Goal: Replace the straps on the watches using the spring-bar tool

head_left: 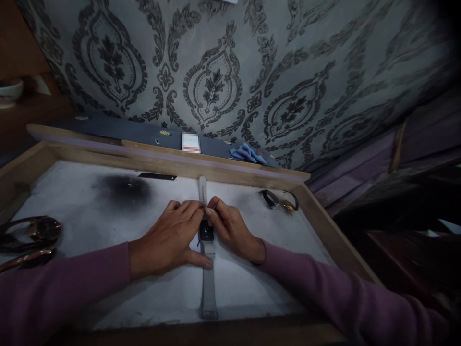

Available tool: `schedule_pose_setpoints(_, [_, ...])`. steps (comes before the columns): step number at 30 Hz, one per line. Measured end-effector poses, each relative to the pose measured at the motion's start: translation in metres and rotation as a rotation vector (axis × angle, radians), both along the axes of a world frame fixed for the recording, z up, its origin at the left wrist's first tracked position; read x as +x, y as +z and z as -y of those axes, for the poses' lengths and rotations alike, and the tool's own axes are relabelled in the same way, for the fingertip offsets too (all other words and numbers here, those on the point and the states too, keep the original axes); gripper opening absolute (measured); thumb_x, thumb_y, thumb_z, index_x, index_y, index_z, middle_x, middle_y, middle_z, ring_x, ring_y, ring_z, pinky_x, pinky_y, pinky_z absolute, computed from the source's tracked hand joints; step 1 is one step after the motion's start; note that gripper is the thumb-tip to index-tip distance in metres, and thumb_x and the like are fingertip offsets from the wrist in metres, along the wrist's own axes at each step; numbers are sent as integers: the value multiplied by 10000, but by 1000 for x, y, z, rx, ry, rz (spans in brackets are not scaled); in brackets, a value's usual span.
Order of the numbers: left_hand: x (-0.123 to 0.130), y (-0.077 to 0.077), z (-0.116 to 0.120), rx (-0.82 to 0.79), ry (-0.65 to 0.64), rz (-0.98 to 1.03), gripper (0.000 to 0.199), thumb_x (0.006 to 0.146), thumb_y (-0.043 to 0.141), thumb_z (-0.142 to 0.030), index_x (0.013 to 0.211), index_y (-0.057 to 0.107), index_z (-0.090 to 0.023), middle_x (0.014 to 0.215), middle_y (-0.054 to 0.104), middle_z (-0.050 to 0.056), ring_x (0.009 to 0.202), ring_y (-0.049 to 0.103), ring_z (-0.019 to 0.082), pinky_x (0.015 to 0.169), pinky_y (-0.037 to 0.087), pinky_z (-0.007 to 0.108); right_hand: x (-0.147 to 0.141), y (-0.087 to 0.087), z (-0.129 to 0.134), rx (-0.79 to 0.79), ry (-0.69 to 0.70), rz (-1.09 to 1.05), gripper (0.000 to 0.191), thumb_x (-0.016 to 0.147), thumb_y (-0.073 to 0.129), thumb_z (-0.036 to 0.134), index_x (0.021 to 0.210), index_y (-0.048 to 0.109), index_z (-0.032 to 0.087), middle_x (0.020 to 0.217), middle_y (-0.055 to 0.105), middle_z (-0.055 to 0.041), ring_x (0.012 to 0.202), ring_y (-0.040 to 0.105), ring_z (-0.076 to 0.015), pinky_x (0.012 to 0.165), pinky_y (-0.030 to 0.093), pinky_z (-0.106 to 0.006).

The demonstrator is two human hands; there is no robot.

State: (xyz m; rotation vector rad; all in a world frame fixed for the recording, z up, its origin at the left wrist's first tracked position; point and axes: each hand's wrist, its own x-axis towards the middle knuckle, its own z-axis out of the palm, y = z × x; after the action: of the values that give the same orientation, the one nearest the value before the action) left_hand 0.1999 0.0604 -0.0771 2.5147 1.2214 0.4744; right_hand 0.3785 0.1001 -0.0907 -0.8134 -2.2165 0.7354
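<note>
A watch with a dark square face (206, 230) lies lengthwise on the white surface of a wooden-edged tray (252, 283). Its pale strap has a holed end (202, 188) pointing to the back and a buckle end (209, 300) toward the front. My left hand (173, 235) holds the watch from the left, fingertips at the upper strap and thumb on the lower strap. From the right, my right hand (232, 226) pinches the upper strap just above the face, thumb and index finger together. Whatever is between those fingertips is too small to make out.
Dark-strapped watches (45, 229) lie at the tray's left. Two more (273, 199) lie at the back right. A thin black strip (157, 176) is near the back edge. Behind the rim are a small white box (190, 142) and a blue cloth (248, 154).
</note>
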Motion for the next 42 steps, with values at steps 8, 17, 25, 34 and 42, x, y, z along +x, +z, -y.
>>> schedule_pose_setpoints(8, [-1, -4, 0, -3, -5, 45, 627, 739, 656, -662, 1095, 529, -161, 1212, 574, 116, 1142, 509, 312, 942, 371, 447, -2, 1, 2, 72, 54, 19, 181, 1003, 350, 253, 842, 422, 212, 682, 467, 25, 572, 447, -109, 548, 368, -229])
schedule_pose_setpoints(17, [-3, -6, 2, 8, 14, 73, 759, 728, 680, -650, 1270, 457, -167, 1339, 517, 139, 1218, 481, 328, 973, 365, 451, 3, 3, 0, -349, -127, -198, 330, 972, 420, 448, 756, 455, 201, 585, 463, 45, 513, 429, -103, 521, 370, -237])
schedule_pose_setpoints(25, [-5, -1, 2, -107, 86, 215, 733, 770, 647, -632, 1341, 418, -234, 1342, 516, 127, 1228, 482, 334, 994, 389, 484, 11, 11, 11, -742, -226, -380, 297, 893, 498, 455, 760, 484, 189, 628, 571, 20, 471, 515, -100, 457, 401, -221])
schedule_pose_setpoints(34, [11, -1, -20, -265, 282, 336, 407, 764, 615, -253, 1156, 528, -185, 969, 636, 51, 957, 572, 244, 823, 439, 351, 10, 5, 14, -607, -174, -202, 267, 936, 401, 385, 760, 455, 192, 514, 529, 44, 455, 508, -106, 477, 417, -214])
schedule_pose_setpoints(42, [28, 4, -24, -253, 244, 388, 80, 770, 555, -227, 707, 583, -185, 638, 568, -30, 632, 500, 151, 590, 339, 239, 15, 2, 13, -474, -214, -266, 339, 859, 550, 485, 724, 452, 190, 570, 467, 59, 512, 421, -89, 482, 321, -204])
